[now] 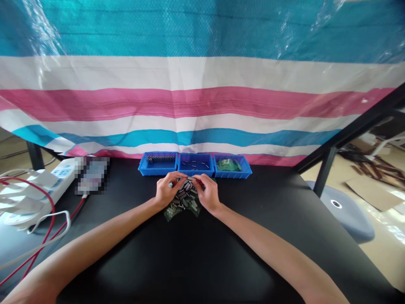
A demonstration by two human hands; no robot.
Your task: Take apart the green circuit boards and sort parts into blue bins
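My left hand (168, 189) and my right hand (207, 192) meet over the pile, thumbs and fingers pinched. Between their fingertips is a small, pale, rod-like piece (191, 178), partly covered by the fingers; its exact kind is too small to make out. Right below lies a heap of small metal cylinders (185, 192), loose on the table among green-tinted clear plastic bags (173, 212), some with small parts inside. Part of the heap is hidden behind both hands.
Behind the hands stand three blue bins: the left bin (158, 170) has a row of dark sockets, the middle bin (196, 172) thin rods, the right bin (233, 174) green bags. Left are a power strip (60, 179), red cable (52, 207) and blurred device (92, 175). A striped tarp (202, 101) hangs behind.
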